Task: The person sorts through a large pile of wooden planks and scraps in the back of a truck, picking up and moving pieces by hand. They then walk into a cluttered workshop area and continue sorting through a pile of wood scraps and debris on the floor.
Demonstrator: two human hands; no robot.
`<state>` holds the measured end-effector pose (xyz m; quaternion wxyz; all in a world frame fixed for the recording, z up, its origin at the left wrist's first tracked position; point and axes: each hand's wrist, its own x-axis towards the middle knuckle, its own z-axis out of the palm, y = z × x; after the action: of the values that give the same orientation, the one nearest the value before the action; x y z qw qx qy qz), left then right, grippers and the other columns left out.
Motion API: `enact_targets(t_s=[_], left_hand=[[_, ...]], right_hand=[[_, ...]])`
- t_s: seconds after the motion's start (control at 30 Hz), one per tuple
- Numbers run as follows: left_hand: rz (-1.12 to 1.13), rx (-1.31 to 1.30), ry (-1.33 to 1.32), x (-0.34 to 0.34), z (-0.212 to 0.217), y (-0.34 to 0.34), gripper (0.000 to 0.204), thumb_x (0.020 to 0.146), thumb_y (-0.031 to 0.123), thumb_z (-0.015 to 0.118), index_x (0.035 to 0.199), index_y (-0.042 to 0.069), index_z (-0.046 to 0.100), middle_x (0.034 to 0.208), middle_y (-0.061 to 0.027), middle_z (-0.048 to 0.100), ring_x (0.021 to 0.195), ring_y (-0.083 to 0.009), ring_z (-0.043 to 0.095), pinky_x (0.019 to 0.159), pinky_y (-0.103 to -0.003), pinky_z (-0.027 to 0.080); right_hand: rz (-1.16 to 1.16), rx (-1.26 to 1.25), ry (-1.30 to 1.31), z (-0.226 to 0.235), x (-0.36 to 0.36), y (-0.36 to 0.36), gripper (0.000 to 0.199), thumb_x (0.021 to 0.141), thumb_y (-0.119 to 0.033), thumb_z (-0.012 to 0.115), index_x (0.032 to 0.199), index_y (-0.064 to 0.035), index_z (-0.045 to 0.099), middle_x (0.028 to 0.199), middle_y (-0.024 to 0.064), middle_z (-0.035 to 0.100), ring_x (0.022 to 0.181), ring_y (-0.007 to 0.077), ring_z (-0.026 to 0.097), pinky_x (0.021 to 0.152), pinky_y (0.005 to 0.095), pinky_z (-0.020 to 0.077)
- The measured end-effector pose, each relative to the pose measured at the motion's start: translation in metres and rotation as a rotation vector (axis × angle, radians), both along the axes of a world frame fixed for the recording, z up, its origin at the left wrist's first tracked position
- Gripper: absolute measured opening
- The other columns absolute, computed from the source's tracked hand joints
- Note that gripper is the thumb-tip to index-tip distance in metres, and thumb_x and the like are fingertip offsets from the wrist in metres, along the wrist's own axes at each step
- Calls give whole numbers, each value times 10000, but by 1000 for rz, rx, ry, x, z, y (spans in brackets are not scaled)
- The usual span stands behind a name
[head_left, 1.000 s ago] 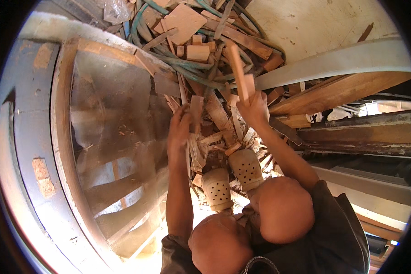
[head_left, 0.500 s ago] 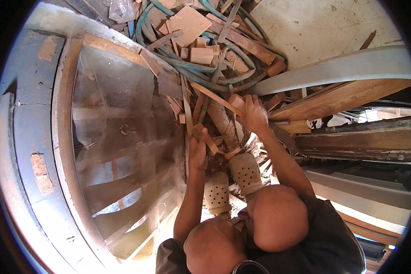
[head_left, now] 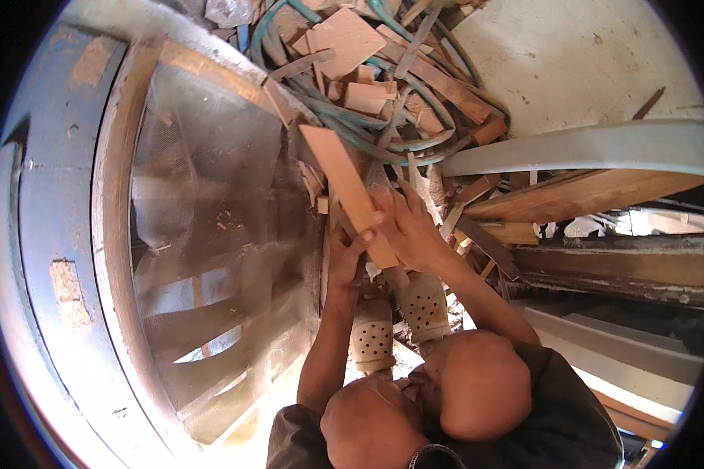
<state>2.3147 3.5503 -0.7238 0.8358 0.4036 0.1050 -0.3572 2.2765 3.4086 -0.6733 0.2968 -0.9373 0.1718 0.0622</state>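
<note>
A flat, light-brown wooden strip [head_left: 338, 172] with a slanted far end slopes between my hands, its broad face up. My left hand [head_left: 346, 258] is closed around its near left edge, the thumb pressing on the wood. From the other side, my right hand [head_left: 414, 230] grips the strip's right edge with the thumb, its fingers reaching forward beside it. Another reddish wood piece [head_left: 381, 195] shows by those fingers; whether they hold it is unclear. Anything else in my left palm is hidden.
Wood offcuts [head_left: 365, 98] and a green hose [head_left: 352, 141] are heaped ahead. A mesh-covered frame [head_left: 203, 148] stands at left. Pale board [head_left: 579, 62] and long planks [head_left: 587, 187] lie at right. My perforated clogs [head_left: 372, 336] are below my hands.
The strip has swung toward the left hand and turned its broad face up. My right hand has come nearer and left. The small blocks seen in my left hand no longer show there.
</note>
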Motion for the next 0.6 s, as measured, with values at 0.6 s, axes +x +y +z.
enact_targets(t_s=[0.6], left_hand=[[-116,-121,220,-51,-15,43,821,703,383,812,1321,6,424,1077,-78,584,931,-200,628,801,-338,553]], right_hand=[[128,-127,170,-36,245,-101,986,710,-500,726,1374,110,327,1269,307,554,1185,395,551,1021,406,435]])
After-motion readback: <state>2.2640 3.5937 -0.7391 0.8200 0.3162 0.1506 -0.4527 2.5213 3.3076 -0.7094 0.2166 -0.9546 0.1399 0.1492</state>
